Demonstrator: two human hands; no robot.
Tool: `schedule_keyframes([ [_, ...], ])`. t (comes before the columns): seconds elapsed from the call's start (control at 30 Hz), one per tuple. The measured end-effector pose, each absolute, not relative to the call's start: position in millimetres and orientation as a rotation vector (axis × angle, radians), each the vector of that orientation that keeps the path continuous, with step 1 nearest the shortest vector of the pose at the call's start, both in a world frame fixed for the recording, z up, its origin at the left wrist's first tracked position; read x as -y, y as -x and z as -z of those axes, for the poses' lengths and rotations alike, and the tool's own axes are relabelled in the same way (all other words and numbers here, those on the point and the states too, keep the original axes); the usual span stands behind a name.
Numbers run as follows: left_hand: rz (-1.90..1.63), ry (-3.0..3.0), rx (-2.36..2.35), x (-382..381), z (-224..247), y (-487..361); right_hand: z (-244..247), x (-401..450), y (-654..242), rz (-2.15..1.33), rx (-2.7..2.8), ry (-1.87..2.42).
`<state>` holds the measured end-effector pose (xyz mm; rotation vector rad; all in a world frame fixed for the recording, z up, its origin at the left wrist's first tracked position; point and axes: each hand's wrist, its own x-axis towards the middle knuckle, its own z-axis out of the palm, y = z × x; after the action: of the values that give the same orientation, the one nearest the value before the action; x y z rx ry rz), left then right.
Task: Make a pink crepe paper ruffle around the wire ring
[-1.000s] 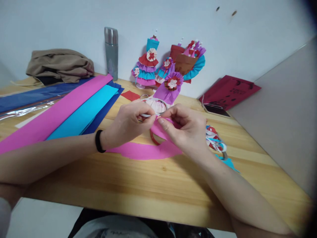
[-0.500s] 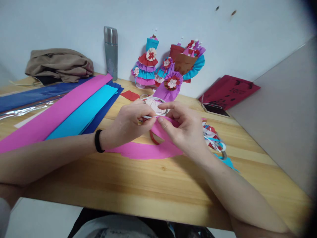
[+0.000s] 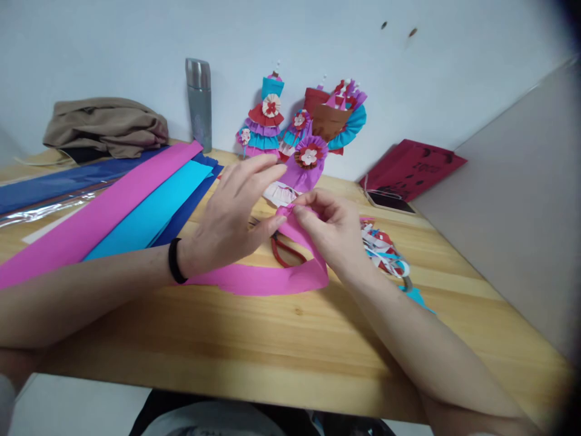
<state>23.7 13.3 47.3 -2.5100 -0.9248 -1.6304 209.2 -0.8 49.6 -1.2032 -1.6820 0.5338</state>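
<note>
My right hand (image 3: pixel 333 227) pinches the gathered end of a pink crepe paper strip (image 3: pixel 272 280) between thumb and forefinger. From there the strip bends down and runs left along the table. My left hand (image 3: pixel 231 209) is open just left of that end, fingers raised and apart. Its thumb tip is close to the paper; whether it touches, I cannot tell. Below the hands lie scissors with red handles (image 3: pixel 290 261), partly covered by the strip and my left hand. A pale pleated piece (image 3: pixel 280 194) sits just behind my fingers.
Folded pink paper (image 3: pixel 113 200) and blue paper (image 3: pixel 154 206) lie at left. Behind stand a flask (image 3: pixel 198 109), a bundled brown cloth (image 3: pixel 106 124) and ruffled paper dresses (image 3: pixel 265 121). At right are paper scraps (image 3: pixel 384 248), a phone (image 3: pixel 390 201) and a red bag (image 3: pixel 417 166).
My left hand has let go of the paper's end and opened, its fingers lifting. The thin white loop by my fingers is out of sight. My right hand keeps its pinch.
</note>
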Motion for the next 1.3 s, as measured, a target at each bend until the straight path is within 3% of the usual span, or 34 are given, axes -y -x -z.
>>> schedule_keyframes([
  [0.1,1.921,2.655,1.294,-11,-49,-25,-51,-1,-209,-0.552,1.597,1.189],
  [0.2,2.057,3.260,1.766,-14,-45,-28,-52,-1,-208,-0.582,1.571,1.182],
  [0.3,2.204,3.803,1.584,-17,-37,-30,-51,0,-206,-0.669,1.550,1.193],
  [0.43,2.411,3.642,1.530,-15,-30,-30,-50,0,-203,-0.762,1.515,1.172],
  [0.7,1.974,3.283,1.535,-14,-27,-33,-51,2,-199,-0.816,1.388,1.166],
  [0.8,1.535,3.363,1.459,-17,-24,-31,-51,2,-198,-0.772,1.413,1.174],
  [0.9,1.102,3.267,1.045,-9,-37,-24,-50,1,-199,-0.715,1.464,1.168],
  [1.1,1.265,2.678,0.931,9,-90,-7,-46,0,-203,-0.629,1.655,1.154],
  [1.3,1.061,2.851,0.992,-17,-77,-10,-46,4,-201,-0.542,1.786,1.182],
])
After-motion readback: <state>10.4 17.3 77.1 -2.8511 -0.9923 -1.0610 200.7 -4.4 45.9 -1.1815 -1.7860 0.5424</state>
